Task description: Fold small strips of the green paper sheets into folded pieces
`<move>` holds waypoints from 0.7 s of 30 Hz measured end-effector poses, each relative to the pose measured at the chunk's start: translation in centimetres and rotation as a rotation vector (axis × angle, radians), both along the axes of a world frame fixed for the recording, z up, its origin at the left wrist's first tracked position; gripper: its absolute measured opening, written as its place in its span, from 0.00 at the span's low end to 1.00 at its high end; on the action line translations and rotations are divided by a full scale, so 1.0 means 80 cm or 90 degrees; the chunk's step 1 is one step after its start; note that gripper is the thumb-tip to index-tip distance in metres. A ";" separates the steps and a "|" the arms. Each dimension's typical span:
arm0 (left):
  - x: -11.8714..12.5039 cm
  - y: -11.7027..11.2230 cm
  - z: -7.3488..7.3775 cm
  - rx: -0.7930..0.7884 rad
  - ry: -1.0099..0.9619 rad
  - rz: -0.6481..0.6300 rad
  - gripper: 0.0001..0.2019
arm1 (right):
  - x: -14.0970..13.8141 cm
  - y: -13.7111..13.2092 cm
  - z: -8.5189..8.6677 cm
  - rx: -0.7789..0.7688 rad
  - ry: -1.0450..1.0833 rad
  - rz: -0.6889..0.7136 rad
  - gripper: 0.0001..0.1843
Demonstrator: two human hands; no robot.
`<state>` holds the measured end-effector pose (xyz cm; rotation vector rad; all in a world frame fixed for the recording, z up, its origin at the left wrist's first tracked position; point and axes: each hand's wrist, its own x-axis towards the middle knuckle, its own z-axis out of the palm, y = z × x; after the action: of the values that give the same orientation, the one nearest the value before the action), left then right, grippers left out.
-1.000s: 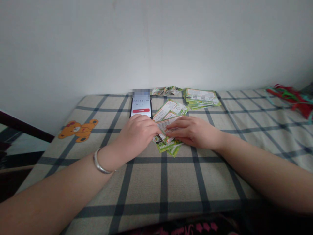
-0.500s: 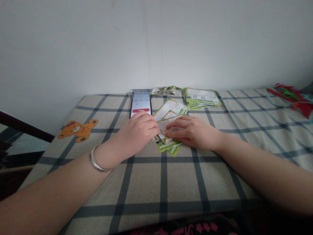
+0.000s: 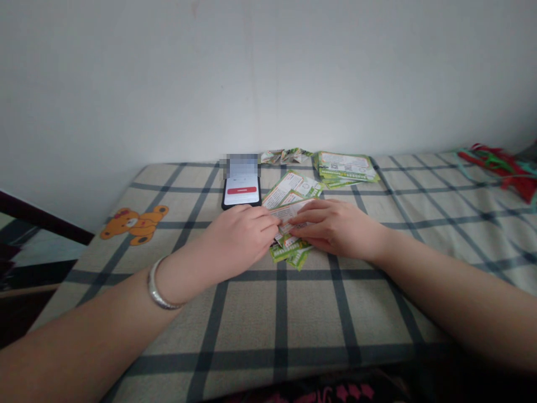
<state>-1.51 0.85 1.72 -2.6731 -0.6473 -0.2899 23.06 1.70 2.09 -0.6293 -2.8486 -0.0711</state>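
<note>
Several green-and-white printed cards lie overlapping in a loose pile on the checked cloth. My left hand is closed at the pile's left side, its bent fingers on the left end of a top card. From the right, my right hand grips that same card, fingers close together across it. Both thumbs are mostly hidden, and the hands cover part of the card. Green card edges stick out below the fingers.
A phone lies just beyond my left hand. Crumpled or folded cards rest against the wall, beside a neater card stack. A bear cutout is at left; red and green material lies far right.
My left hand has shifted slightly right and down, uncovering more of the phone's lower end. My right hand has moved slightly right and stays on the card.
</note>
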 end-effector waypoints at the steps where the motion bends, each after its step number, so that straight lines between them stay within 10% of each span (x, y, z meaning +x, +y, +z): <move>1: 0.000 0.000 0.000 -0.005 -0.004 0.004 0.10 | 0.000 -0.001 0.001 0.003 -0.005 0.004 0.14; 21: 0.004 0.002 -0.015 -0.111 -0.047 0.040 0.16 | -0.011 -0.013 0.003 0.029 -0.015 -0.071 0.12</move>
<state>-1.21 1.04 0.56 -2.8123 -0.8123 -0.3309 22.20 0.67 2.34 -0.7815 -2.8233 -0.1618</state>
